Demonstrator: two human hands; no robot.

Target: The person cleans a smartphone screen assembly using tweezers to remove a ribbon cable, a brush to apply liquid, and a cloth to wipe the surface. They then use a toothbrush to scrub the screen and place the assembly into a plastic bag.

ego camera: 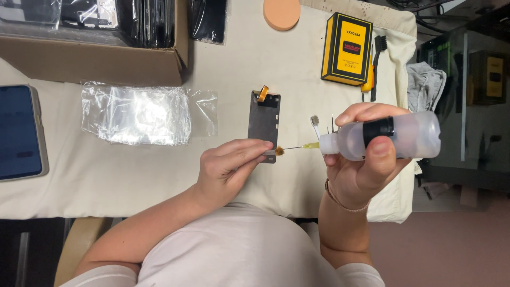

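Even bright light, sharp focus

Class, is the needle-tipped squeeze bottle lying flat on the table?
No, the right hand holds the bottle above the table.

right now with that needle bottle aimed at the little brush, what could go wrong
1. The right hand squeezes the clear needle-tip bottle in mid-air; too much liquid could drip past the brush tip onto the dark phone panel or cloth.
2. The needle points toward the left hand; a slip might prick the fingers.
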